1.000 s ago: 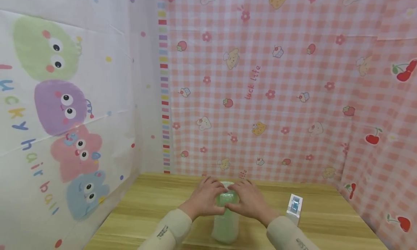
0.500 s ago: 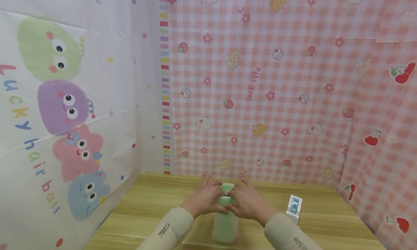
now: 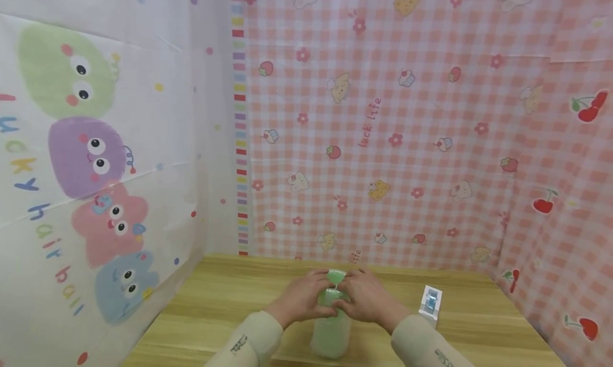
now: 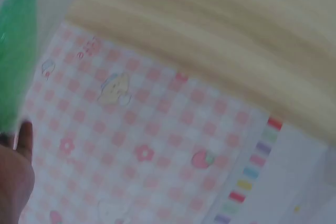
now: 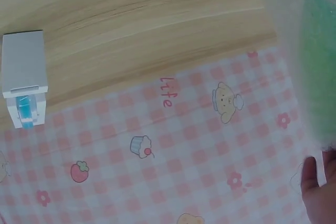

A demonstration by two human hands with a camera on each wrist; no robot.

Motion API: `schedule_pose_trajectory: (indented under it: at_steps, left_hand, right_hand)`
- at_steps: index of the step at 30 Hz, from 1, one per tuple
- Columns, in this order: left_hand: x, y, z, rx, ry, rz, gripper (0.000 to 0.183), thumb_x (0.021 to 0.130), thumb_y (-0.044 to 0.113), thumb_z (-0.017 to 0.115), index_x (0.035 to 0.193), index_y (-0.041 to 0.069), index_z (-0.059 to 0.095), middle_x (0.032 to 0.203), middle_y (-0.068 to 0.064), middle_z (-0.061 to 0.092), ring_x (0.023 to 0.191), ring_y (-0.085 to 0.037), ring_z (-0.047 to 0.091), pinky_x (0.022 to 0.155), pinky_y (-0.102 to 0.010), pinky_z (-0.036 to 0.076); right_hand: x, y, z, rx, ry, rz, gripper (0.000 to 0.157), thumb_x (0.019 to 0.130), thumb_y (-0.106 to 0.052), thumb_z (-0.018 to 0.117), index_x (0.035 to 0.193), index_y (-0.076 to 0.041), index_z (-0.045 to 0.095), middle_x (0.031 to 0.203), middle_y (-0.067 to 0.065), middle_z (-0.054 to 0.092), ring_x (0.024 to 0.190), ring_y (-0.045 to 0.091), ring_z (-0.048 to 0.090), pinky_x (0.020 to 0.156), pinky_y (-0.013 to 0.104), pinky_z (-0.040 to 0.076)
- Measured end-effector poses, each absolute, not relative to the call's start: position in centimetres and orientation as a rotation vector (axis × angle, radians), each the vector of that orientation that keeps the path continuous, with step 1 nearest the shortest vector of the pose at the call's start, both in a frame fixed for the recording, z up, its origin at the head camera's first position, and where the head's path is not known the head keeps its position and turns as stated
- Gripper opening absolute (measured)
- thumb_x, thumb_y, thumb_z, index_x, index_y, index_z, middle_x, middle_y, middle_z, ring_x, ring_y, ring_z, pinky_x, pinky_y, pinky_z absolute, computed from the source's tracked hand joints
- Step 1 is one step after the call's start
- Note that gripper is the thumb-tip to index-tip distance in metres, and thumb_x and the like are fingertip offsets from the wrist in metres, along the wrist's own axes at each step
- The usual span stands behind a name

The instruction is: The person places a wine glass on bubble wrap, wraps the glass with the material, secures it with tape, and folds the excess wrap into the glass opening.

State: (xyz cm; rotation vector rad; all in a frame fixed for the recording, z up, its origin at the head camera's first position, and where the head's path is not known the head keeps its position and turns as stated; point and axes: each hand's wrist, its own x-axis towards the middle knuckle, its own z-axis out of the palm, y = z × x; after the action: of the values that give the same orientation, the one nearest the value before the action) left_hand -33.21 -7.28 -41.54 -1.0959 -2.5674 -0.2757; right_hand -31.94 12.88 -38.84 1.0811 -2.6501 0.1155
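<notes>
A green object wrapped in cloudy, translucent wrap that looks like bubble wrap (image 3: 330, 335) stands on the table in front of me. My left hand (image 3: 306, 297) grips the upper left of the wrap, and my right hand (image 3: 366, 297) grips its upper right. Fingers curl over the top while the thumbs nearly meet at the front. A green patch shows between the hands. In the left wrist view the green object (image 4: 16, 51) shows blurred at the left edge; in the right wrist view the wrap (image 5: 291, 40) lies at the right edge. The object's kind is hidden.
A small white box (image 3: 429, 306) with a blue, roll-like piece in its end stands to the right of my right hand. The wooden table (image 3: 230, 282) meets a pink checked cloth (image 3: 431, 106) at the back and a white printed cloth (image 3: 167, 122) at left.
My fingertips have drawn down and inward at the top of the wrap, so more of the green top shows between the hands. The wrapped object and the white box stay in place.
</notes>
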Motion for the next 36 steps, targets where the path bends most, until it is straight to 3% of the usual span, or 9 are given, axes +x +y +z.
schedule_pose_trajectory:
  at_steps: [6, 10, 15, 19, 23, 26, 31, 36]
  left_hand:
    - [-32.9, -7.3, -39.9, -1.084, -2.631, -0.033, 0.051, 0.079, 0.057, 0.076, 0.118, 0.025, 0.072, 0.124, 0.010, 0.066, 0.134, -0.019, 0.047, 0.119, -0.053, 0.020]
    - [-33.0, -7.3, -40.3, -1.062, -2.641, 0.024, 0.043, 0.077, 0.059, 0.075, 0.103, 0.025, 0.077, 0.113, 0.011, 0.067, 0.133, -0.018, 0.045, 0.119, -0.052, 0.017]
    - [-32.8, -6.9, -40.4, -1.062, -2.651, 0.086, 0.045, 0.078, 0.065, 0.070, 0.081, 0.021, 0.077, 0.104, 0.012, 0.066, 0.133, -0.019, 0.043, 0.118, -0.059, 0.016]
    - [-32.5, -6.8, -40.2, -1.058, -2.657, 0.142, 0.046, 0.080, 0.069, 0.067, 0.084, 0.025, 0.077, 0.114, 0.012, 0.066, 0.136, -0.020, 0.042, 0.116, -0.063, 0.012]
    - [-32.6, -7.0, -40.5, -1.071, -2.641, 0.116, 0.051, 0.081, 0.071, 0.064, 0.099, 0.024, 0.076, 0.123, 0.011, 0.065, 0.139, -0.022, 0.038, 0.117, -0.063, 0.009]
    - [-32.5, -7.2, -40.9, -1.114, -2.633, -0.015, 0.052, 0.082, 0.066, 0.066, 0.111, 0.023, 0.072, 0.125, 0.010, 0.064, 0.141, -0.025, 0.036, 0.117, -0.061, 0.016]
    - [-32.5, -7.8, -40.9, -1.218, -2.633, -0.262, 0.047, 0.084, 0.048, 0.075, 0.116, 0.015, 0.069, 0.119, 0.005, 0.066, 0.137, -0.026, 0.043, 0.114, -0.042, 0.035]
    - [-32.8, -8.0, -39.6, -1.307, -2.606, -0.318, 0.035, 0.080, 0.034, 0.081, 0.105, 0.010, 0.073, 0.104, 0.003, 0.072, 0.102, -0.010, 0.065, 0.092, -0.020, 0.050]
  right_hand:
    - [-31.3, 12.4, -39.0, 1.118, -2.573, 0.038, 0.036, 0.091, -0.046, 0.068, 0.105, -0.013, 0.073, 0.108, 0.000, 0.071, 0.108, 0.024, 0.061, 0.093, 0.047, 0.047]
    - [-31.2, 12.7, -39.8, 1.144, -2.500, 0.051, 0.038, 0.091, -0.046, 0.068, 0.107, -0.012, 0.072, 0.109, -0.001, 0.068, 0.105, 0.020, 0.061, 0.089, 0.041, 0.049]
    - [-31.5, 13.4, -39.9, 1.227, -2.414, 0.063, 0.031, 0.089, -0.043, 0.071, 0.104, -0.016, 0.074, 0.103, -0.006, 0.068, 0.102, 0.016, 0.061, 0.091, 0.043, 0.049]
    - [-31.4, 13.5, -39.0, 1.273, -2.444, 0.030, 0.022, 0.085, -0.031, 0.075, 0.102, -0.017, 0.075, 0.102, -0.006, 0.071, 0.103, 0.018, 0.062, 0.091, 0.047, 0.048]
    - [-31.0, 13.3, -38.0, 1.286, -2.532, -0.012, 0.014, 0.085, -0.023, 0.076, 0.098, -0.019, 0.075, 0.098, -0.008, 0.072, 0.098, 0.016, 0.063, 0.088, 0.047, 0.048]
    - [-30.7, 13.3, -37.6, 1.286, -2.592, 0.019, 0.009, 0.085, -0.019, 0.076, 0.094, -0.019, 0.074, 0.094, -0.012, 0.071, 0.093, 0.014, 0.064, 0.087, 0.046, 0.048]
    - [-30.6, 13.3, -37.7, 1.266, -2.635, 0.059, 0.009, 0.086, -0.019, 0.076, 0.095, -0.018, 0.073, 0.093, -0.011, 0.071, 0.092, 0.013, 0.064, 0.090, 0.047, 0.049]
    - [-30.8, 13.8, -37.5, 1.274, -2.631, 0.088, 0.010, 0.086, -0.017, 0.076, 0.095, -0.016, 0.073, 0.090, -0.008, 0.071, 0.087, 0.011, 0.064, 0.081, 0.042, 0.052]
